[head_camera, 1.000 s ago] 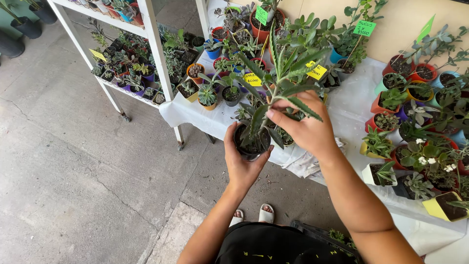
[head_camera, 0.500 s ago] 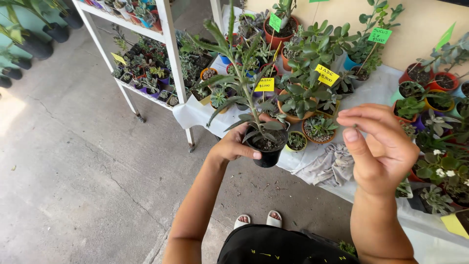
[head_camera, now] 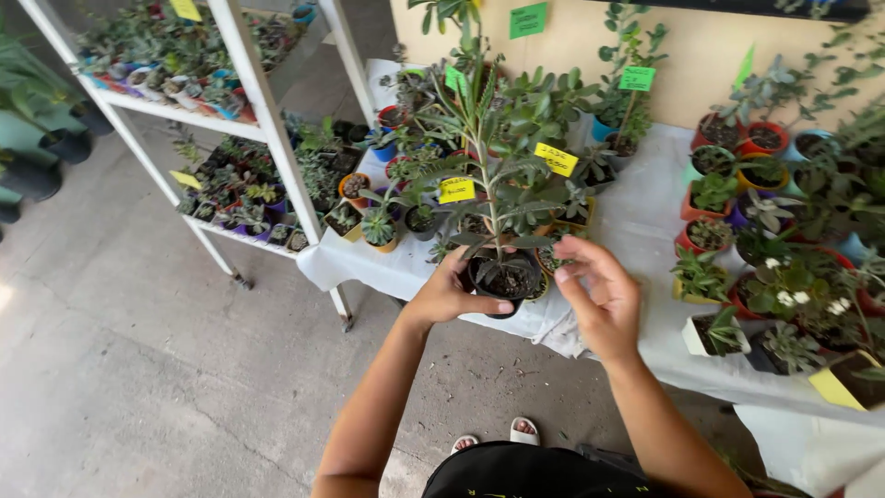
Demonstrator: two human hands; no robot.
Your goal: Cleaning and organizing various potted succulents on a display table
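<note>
Head view: my left hand (head_camera: 449, 293) grips the black pot (head_camera: 503, 284); my right hand (head_camera: 604, 300) hovers open just beside it, above the counter (head_camera: 645, 207).

Two bare forearms reaching up from the near edge toward the middle of the scene. Left hand (head_camera: 449, 293) held out at arm's length, wrist straight, fingers curled round something with the thumb lying across the near side. Right hand (head_camera: 599, 297) raised just right of the left, apart from it, palm turned leftward, fingers (head_camera: 579, 254) loosely bent and spread, holding nothing. Elbows bent, right forearm angled up from the lower right.
</note>
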